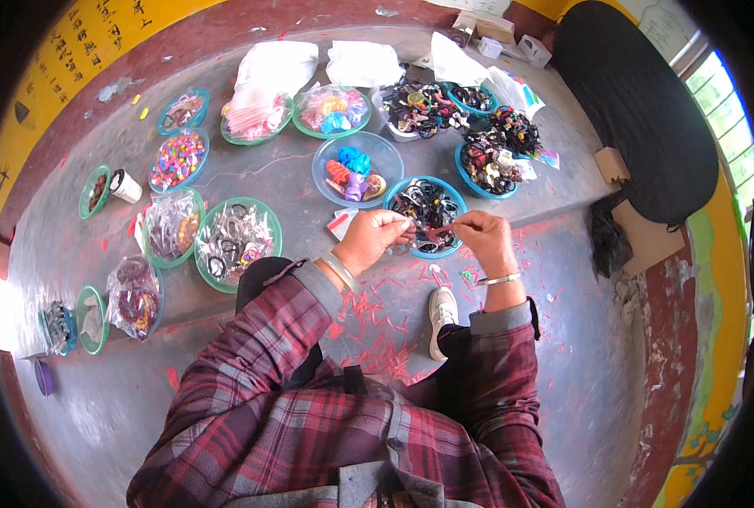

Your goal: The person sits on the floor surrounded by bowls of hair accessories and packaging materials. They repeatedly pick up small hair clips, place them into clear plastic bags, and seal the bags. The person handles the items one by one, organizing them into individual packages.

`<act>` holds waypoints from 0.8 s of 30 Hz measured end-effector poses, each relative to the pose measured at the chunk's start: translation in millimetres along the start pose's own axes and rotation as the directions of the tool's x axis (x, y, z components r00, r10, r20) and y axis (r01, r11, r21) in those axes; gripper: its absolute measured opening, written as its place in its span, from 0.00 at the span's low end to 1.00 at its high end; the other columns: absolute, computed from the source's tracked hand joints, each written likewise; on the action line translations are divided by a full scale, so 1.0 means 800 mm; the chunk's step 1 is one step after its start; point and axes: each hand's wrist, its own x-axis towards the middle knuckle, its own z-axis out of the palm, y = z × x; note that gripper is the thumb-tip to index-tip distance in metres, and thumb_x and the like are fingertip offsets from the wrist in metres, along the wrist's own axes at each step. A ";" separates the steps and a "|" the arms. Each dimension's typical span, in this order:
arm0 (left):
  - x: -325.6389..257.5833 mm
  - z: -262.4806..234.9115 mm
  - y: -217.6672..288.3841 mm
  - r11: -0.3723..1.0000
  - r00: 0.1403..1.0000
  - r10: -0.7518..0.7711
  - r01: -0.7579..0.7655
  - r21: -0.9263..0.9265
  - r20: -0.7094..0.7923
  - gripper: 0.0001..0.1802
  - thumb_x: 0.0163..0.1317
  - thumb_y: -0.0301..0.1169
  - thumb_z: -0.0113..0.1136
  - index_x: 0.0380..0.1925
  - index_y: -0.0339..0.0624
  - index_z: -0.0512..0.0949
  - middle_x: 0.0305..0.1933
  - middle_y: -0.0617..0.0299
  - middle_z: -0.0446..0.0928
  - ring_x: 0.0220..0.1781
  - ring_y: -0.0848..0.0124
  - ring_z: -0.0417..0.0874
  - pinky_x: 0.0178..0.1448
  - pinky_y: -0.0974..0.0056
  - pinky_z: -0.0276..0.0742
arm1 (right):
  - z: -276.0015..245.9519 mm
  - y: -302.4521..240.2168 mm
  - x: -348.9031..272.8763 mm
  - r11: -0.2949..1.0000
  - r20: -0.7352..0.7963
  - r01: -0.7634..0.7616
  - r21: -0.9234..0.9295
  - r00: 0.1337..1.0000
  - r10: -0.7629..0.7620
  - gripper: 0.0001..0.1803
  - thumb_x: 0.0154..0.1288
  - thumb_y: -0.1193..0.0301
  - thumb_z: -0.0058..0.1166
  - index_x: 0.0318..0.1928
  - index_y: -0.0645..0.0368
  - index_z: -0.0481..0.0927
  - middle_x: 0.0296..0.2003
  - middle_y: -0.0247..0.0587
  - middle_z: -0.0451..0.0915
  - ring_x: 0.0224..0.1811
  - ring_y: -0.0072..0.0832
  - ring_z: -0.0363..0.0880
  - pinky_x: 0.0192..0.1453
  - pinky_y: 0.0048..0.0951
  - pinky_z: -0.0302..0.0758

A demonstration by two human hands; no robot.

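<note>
In the middle, my left hand (374, 239) is closed in a pinch on something small and dark that I cannot make out. To its right my right hand (486, 242) pinches one end of a thin reddish strip (439, 230), which points toward the left hand; whether the two are joined is unclear. Both hands hover over the near part of a blue basin (462, 201) holding black and white hair ties (423, 201). Just beyond stands a clear bluish basin (326, 161) with blue, red and purple bundles.
Several basins surround me: a green one with white and black bands (238, 240), one with colourful beads (178, 159), and a blue one of trinkets (489, 167). White bags (277, 65) stand behind. Red scraps (377, 339) litter the floor near my shoe (441, 317). A black padded shape (639, 110) rises at right.
</note>
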 end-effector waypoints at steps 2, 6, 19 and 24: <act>0.002 -0.006 -0.001 0.998 0.999 -0.031 0.030 -0.052 -0.017 0.13 0.61 0.31 0.49 0.37 0.31 0.75 0.36 0.55 0.78 0.36 0.72 0.79 0.42 0.71 0.75 | -0.023 0.009 0.004 0.998 -0.006 -0.065 0.021 0.998 0.065 0.05 0.47 0.75 0.55 0.25 0.63 0.79 0.18 0.29 0.74 0.21 0.14 0.68 0.23 0.17 0.64; 0.002 -0.013 0.000 0.998 0.998 -0.052 0.050 -0.041 -0.042 0.13 0.62 0.31 0.49 0.36 0.31 0.75 0.37 0.55 0.78 0.37 0.73 0.79 0.43 0.71 0.75 | -0.072 0.049 0.006 0.994 -0.134 -0.081 -0.066 0.988 0.072 0.06 0.45 0.73 0.56 0.24 0.64 0.79 0.17 0.28 0.73 0.21 0.15 0.67 0.24 0.19 0.65; 0.001 -0.003 0.004 0.999 0.999 -0.043 0.043 -0.013 -0.028 0.12 0.61 0.31 0.50 0.36 0.31 0.74 0.35 0.55 0.78 0.36 0.73 0.80 0.42 0.72 0.75 | -0.217 0.335 -0.040 0.162 -0.288 -0.389 -0.907 0.853 0.436 0.15 0.44 0.62 0.55 0.35 0.51 0.82 0.35 0.40 0.79 0.39 0.36 0.78 0.45 0.31 0.74; 0.001 -0.003 0.005 0.999 0.998 -0.053 0.054 0.011 -0.024 0.12 0.61 0.31 0.50 0.36 0.32 0.75 0.35 0.56 0.78 0.36 0.73 0.79 0.41 0.72 0.75 | -0.234 0.365 -0.065 0.065 -0.423 -0.571 -0.819 0.676 0.604 0.18 0.49 0.58 0.50 0.39 0.53 0.80 0.43 0.42 0.77 0.47 0.37 0.75 0.52 0.32 0.70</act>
